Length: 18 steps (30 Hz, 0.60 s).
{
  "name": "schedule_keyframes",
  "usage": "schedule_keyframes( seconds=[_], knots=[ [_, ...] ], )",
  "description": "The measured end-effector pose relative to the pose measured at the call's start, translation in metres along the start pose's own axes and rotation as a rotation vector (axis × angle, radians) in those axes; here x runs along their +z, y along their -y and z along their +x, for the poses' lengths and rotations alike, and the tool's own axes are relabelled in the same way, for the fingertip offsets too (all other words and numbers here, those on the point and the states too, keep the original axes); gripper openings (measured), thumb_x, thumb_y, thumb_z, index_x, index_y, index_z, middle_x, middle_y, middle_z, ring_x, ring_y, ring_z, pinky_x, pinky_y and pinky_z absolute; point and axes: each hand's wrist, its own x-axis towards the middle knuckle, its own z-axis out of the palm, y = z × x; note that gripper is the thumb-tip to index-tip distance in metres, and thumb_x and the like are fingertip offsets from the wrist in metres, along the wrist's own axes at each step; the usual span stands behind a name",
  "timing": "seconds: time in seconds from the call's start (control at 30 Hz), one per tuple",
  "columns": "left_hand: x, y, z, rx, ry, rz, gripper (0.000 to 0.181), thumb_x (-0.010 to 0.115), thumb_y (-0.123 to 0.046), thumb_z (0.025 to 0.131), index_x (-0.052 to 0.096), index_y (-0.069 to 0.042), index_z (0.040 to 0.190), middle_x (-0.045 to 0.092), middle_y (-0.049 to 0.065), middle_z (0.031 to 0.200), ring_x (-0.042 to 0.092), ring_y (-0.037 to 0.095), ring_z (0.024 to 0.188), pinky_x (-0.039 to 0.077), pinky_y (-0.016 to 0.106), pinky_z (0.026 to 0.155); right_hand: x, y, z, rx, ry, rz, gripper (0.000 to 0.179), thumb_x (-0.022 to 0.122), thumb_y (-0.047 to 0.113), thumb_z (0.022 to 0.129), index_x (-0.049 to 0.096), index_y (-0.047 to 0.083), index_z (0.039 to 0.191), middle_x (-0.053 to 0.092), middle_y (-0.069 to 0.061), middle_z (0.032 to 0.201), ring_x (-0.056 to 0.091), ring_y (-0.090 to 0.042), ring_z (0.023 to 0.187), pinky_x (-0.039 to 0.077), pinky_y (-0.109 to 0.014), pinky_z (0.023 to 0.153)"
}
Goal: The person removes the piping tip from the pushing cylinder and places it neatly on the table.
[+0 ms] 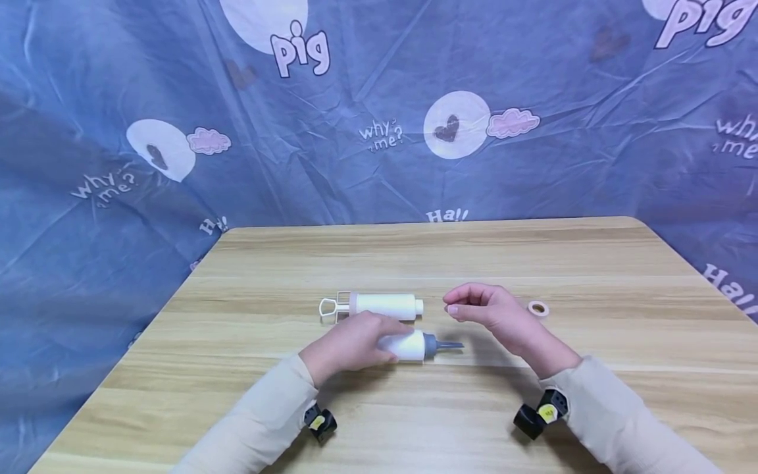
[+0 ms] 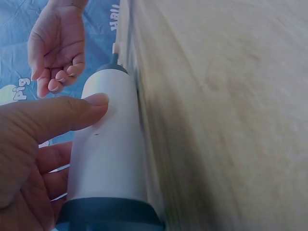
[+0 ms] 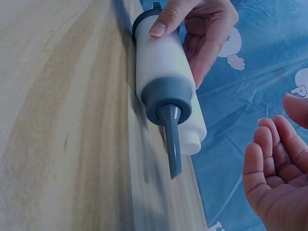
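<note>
My left hand (image 1: 358, 339) grips a white cylindrical icing syringe (image 1: 408, 345) with a grey collar and a narrow slanted nozzle pointing right. In the left wrist view the thumb lies along the syringe's white barrel (image 2: 108, 149), fingers on its far side, and a dark cap closes the rear end. My right hand (image 1: 497, 319) hovers past the nozzle tip, holding nothing, its fingers loosely bent. The right wrist view shows the grey nozzle (image 3: 174, 144) apart from that hand's fingers (image 3: 267, 154). Just behind the gripped syringe lies another white syringe (image 1: 387, 307) with a loop handle on its left.
A small white ring (image 1: 538, 308), like a tape roll, lies on the table to the right of my right hand. The wooden table (image 1: 284, 263) ends at a blue printed cloth (image 1: 331, 164) hanging behind and at the sides. Each wrist carries a black camera.
</note>
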Motion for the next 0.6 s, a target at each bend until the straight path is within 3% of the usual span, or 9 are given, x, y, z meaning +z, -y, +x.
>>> schedule_keyframes(
  seconds=[0.27,0.6],
  knots=[
    [0.005,0.001,-0.002,-0.010,-0.002,0.047,0.057,0.077,-0.023,0.073,0.058,-0.013,0.126,0.062,0.002,0.121,0.059,0.017,0.110,0.045,0.028,0.094,0.001,-0.002,0.001,0.005,0.003,-0.004,0.032,0.065,0.013,0.084,0.059,-0.008,0.107,0.063,0.004,0.091,0.058,-0.009,0.085,0.046,-0.024,0.080],
    [0.012,0.001,-0.003,-0.024,-0.012,0.058,0.061,0.078,-0.023,0.071,0.057,-0.015,0.128,0.063,0.001,0.120,0.060,0.015,0.106,0.048,0.027,0.089,0.002,-0.007,0.000,0.009,0.021,0.012,0.025,0.064,0.012,0.084,0.061,-0.002,0.104,0.063,0.006,0.090,0.057,-0.009,0.085,0.046,-0.025,0.080]
  ],
)
